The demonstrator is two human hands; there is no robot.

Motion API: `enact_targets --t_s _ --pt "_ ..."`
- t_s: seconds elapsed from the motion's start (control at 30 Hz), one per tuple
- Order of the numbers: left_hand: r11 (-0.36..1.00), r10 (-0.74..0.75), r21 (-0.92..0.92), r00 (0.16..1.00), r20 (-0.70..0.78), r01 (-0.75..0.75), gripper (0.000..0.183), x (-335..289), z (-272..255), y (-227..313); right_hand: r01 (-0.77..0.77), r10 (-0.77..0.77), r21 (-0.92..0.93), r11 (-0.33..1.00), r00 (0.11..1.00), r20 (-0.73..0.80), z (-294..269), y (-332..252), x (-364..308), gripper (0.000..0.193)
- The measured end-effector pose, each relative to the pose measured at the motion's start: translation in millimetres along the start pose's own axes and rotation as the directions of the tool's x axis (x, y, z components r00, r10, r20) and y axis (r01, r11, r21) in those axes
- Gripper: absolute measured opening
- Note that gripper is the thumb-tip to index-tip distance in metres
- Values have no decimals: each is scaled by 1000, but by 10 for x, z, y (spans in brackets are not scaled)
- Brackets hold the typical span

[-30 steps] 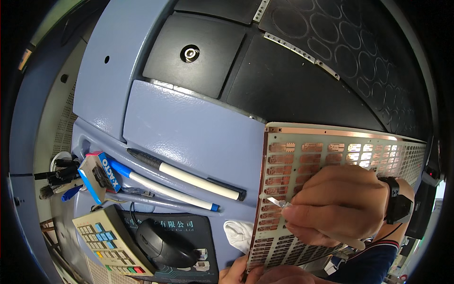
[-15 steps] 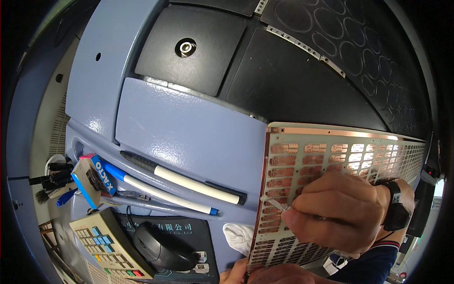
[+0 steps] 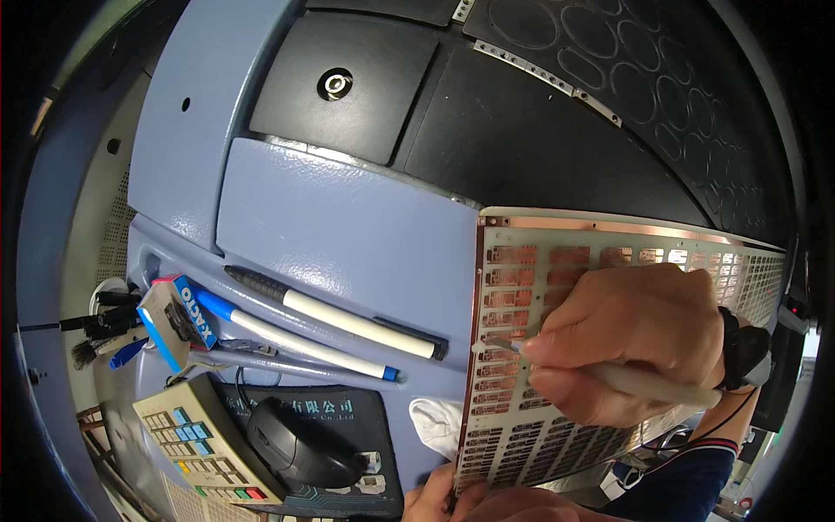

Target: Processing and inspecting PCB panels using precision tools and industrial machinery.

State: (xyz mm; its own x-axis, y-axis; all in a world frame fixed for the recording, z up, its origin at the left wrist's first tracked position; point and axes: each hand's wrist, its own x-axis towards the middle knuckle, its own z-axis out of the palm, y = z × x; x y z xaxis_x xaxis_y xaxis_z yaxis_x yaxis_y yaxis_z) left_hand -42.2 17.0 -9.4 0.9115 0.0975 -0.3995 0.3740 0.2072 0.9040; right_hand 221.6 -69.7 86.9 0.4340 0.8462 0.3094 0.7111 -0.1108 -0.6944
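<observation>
A large printed circuit board panel with rows of copper patterns lies tilted at the right. My right hand is closed round a craft knife with a pale handle. Its thin blade points left and reaches the copper patterns near the panel's left edge; whether the tip touches I cannot tell. At the panel's near left corner, my left hand has its fingers bent round the edge. The lower picture border cuts off much of that hand.
Left of the panel lie a black-and-white pen and a blue-and-white pen. Nearer are a black mouse, a beige keypad and a white cloth. A small blue box stands beside several brushes.
My right hand has turned, so the knife's handle now shows below the fingers. The blade has moved slightly up and left. The whole view has shifted a little; my left hand stays at the corner.
</observation>
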Motion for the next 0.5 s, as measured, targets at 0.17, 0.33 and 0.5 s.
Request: enact_targets --t_s 0.17,0.33,0.5 --pt "974 -45 -221 999 -13 41 36 -3 62 47 133 -141 75 988 982 125 -73 0 -10 27" --pt "856 -31 -514 998 56 55 34 53 127 215 64 -54 -82 995 992 115 -197 -555 -290 36" --pt "816 35 -578 998 44 -3 37 -127 32 366 79 86 -586 807 965 249 63 -1168 -1474 50"
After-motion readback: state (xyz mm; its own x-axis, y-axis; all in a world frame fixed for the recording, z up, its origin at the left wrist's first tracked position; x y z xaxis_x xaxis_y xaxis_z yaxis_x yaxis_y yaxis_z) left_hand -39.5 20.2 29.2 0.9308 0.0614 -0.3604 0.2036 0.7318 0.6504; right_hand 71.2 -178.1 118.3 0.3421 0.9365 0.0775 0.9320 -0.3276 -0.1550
